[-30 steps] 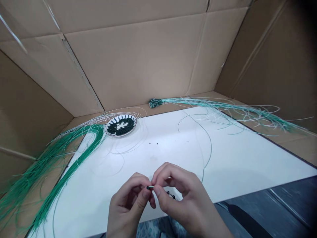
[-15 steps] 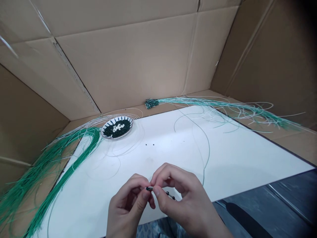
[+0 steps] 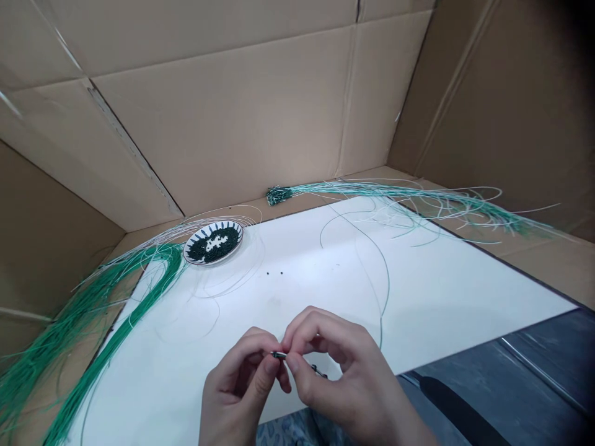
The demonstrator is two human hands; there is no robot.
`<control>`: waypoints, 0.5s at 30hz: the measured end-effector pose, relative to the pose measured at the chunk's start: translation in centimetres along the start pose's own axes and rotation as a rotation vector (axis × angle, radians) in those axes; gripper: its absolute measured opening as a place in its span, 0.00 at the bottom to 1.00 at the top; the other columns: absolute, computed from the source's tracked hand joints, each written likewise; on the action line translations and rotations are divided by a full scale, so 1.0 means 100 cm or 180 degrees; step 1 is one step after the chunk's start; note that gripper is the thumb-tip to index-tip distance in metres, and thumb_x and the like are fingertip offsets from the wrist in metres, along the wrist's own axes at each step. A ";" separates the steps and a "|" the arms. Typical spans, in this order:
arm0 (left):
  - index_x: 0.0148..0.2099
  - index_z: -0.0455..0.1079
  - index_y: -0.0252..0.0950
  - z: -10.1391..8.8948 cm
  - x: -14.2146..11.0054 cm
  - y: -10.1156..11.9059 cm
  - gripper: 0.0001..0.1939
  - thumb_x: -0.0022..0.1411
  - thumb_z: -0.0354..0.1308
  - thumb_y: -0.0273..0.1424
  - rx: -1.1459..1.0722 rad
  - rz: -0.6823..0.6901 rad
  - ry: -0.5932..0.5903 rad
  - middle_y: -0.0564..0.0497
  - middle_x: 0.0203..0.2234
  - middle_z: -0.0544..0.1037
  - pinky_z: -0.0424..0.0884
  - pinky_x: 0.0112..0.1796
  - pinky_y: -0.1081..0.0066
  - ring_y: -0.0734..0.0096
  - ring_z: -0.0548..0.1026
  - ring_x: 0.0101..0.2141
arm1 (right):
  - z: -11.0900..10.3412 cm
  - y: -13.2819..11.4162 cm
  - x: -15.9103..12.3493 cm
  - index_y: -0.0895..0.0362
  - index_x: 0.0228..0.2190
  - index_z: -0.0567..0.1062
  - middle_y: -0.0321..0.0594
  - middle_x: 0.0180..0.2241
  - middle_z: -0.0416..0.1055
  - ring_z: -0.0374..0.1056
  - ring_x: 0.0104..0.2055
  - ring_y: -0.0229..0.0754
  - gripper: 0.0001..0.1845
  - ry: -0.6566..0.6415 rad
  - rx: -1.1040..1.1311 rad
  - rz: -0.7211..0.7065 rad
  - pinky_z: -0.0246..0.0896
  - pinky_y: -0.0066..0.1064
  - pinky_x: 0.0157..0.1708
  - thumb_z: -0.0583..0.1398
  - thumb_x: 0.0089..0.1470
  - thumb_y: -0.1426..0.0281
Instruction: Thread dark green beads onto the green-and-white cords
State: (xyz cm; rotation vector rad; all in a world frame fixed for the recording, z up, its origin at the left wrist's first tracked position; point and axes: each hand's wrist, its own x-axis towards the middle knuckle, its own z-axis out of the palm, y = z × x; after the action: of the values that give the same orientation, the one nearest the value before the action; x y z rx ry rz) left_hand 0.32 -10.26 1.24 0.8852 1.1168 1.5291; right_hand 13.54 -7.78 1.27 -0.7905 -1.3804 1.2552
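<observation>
Low in the middle, my left hand and my right hand meet at their fingertips. Thumb and forefinger of each pinch one end of a short, thin beaded thread, dark with a pale glint. More dark beads on that strand show beneath my right fingers. How the strand runs between these two spots is hidden by the fingers. Two tiny loose dark beads lie on the white board beyond my hands.
An oval dish of small dark green beads stands back left. Green strands bend along the left edge. At the back lies a bundle of white and green threads with dark beaded ends. Cardboard walls enclose the board; a black-handled object is lower right.
The scene has shifted slightly left as my head turned a little. Both hands keep their pinch, and slightly more of the dark piece shows between the fingertips.
</observation>
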 end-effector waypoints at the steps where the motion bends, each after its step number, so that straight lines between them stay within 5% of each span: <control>1: 0.26 0.81 0.40 0.001 0.000 0.000 0.12 0.47 0.77 0.40 0.0010 -0.0009 -0.0003 0.56 0.23 0.76 0.70 0.26 0.81 0.79 0.72 0.21 | -0.001 0.000 0.000 0.55 0.24 0.72 0.35 0.29 0.74 0.70 0.30 0.37 0.08 0.0005 0.0000 -0.0014 0.67 0.27 0.31 0.60 0.48 0.80; 15: 0.27 0.82 0.40 0.009 0.001 -0.005 0.13 0.46 0.77 0.41 0.0119 -0.0122 -0.0005 0.56 0.23 0.75 0.69 0.26 0.79 0.78 0.71 0.21 | -0.014 -0.003 -0.001 0.55 0.25 0.72 0.36 0.29 0.73 0.69 0.30 0.37 0.06 0.0000 0.0146 0.0110 0.68 0.28 0.31 0.60 0.50 0.78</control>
State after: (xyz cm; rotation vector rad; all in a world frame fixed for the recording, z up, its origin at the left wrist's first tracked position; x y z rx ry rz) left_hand 1.25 -9.90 1.05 0.8854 1.1582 1.4802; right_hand 14.94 -7.56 1.39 -0.7857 -1.3384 1.3090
